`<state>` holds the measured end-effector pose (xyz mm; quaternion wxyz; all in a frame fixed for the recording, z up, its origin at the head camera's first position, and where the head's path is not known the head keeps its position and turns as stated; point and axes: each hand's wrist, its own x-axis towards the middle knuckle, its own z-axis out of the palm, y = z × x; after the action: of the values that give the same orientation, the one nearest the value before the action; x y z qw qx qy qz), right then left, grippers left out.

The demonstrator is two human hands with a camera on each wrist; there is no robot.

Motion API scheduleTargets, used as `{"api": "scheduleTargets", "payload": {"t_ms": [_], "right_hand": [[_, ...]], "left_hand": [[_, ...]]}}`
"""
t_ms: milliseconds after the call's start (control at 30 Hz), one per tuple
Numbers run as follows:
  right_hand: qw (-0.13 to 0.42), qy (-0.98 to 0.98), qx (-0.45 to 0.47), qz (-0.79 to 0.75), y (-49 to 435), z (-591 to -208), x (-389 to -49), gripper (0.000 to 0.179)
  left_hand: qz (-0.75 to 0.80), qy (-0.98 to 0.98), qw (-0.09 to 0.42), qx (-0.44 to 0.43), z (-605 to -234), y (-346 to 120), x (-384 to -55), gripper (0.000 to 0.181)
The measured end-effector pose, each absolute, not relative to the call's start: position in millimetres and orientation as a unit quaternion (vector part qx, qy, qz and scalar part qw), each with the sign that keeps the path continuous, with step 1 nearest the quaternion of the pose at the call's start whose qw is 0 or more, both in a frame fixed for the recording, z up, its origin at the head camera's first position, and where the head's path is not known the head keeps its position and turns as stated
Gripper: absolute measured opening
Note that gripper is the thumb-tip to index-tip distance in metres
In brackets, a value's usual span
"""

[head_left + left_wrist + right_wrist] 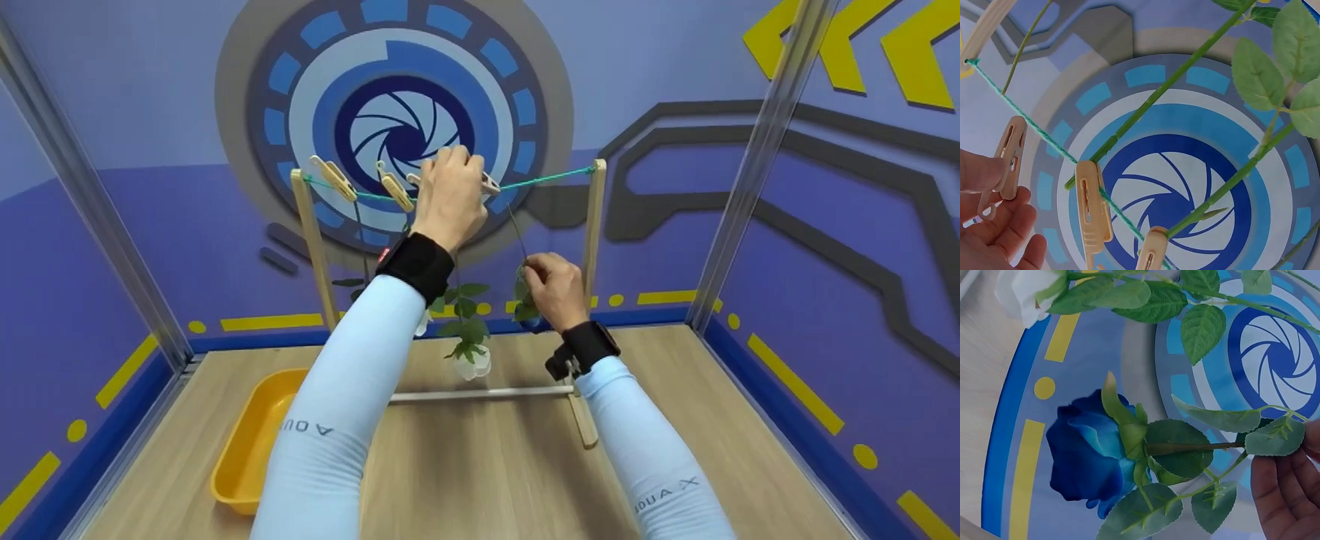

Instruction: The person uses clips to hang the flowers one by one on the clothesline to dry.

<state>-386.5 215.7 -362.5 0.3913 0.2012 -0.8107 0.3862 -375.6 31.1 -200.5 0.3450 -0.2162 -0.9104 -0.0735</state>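
My left hand (452, 196) is up at the green string (547, 180), pinching a light wooden-coloured clothespin (1012, 152) between thumb and fingers, beside the string. Lower right, my right hand (555, 289) pinches the stem of a blue rose (1092, 450), which hangs head down. Its thin stem (1026, 45) reaches up to the string, its tip appearing close to it. Two clothespins (334, 178) (395, 189) grip the string farther left. A white rose (472, 364) hangs upside down between my arms; its clothespin is partly hidden behind my left hand.
The string spans two wooden posts (598, 225) of a rack with a pale lower bar (487, 392). A yellow tray (244, 450) sits at the left on the wooden table (480, 465), partly behind my left sleeve. Metal frame posts (750, 165) flank the purple walls.
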Motion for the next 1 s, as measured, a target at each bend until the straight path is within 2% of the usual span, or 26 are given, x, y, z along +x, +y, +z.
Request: {"api": "scheduleTargets", "payload": {"t_ms": [233,500,733,1000], "right_hand": [[0.389,-0.816,0.179,0.387,210,-355,-396,0.010],[0.388,-0.812,0.176,0.398,207,-355,-402,0.009],[0.396,-0.809,0.182,0.394,204,-356,-403,0.010],[0.393,-0.808,0.172,0.403,199,-357,-407,0.011]], "left_hand": [[-0.067,-0.921,0.327,-0.202,-195,33,-387,0.020],[-0.112,-0.908,0.355,-0.194,-201,29,-397,0.017],[-0.126,-0.902,0.362,-0.197,-203,27,-402,0.007],[-0.120,-0.907,0.349,-0.203,-207,29,-404,0.014]]}}
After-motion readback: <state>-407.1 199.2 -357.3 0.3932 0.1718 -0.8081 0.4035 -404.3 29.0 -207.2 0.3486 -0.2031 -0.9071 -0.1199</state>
